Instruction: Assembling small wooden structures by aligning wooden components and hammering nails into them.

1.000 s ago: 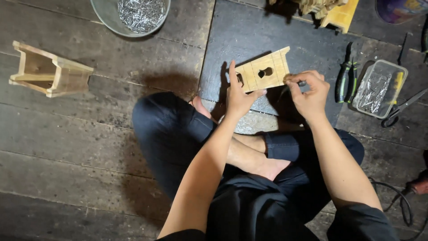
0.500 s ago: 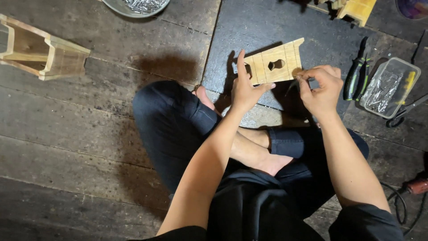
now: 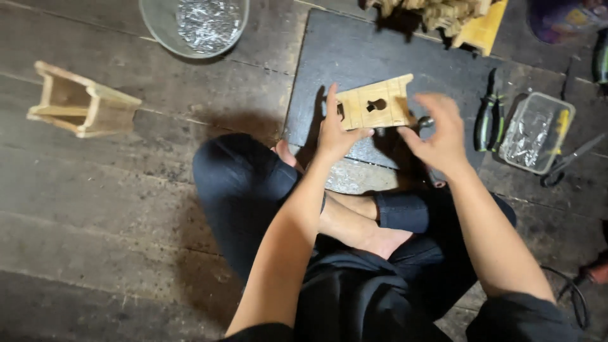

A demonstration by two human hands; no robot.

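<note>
Left hand: our left hand (image 3: 334,130) pinches the left end of the wooden piece (image 3: 375,102), thumb underneath, fingers up along its edge.
Wooden piece: a pale flat board with a keyhole-shaped cutout, held tilted above the dark mat (image 3: 354,50), far of our crossed legs.
Right hand: our right hand (image 3: 438,136) is blurred just right of the board, fingers curled around a small dark metal tool (image 3: 423,123); we cannot tell how tightly they close.
Far left: a small open wooden box (image 3: 82,101) lies on its side on the plank floor (image 3: 95,209).
Far centre: a round bowl (image 3: 155,25) holds shiny metal bits.
Right: pliers (image 3: 487,114) lie beside a clear plastic tray (image 3: 535,133), with a pair of scissors (image 3: 567,158) just beyond.
</note>
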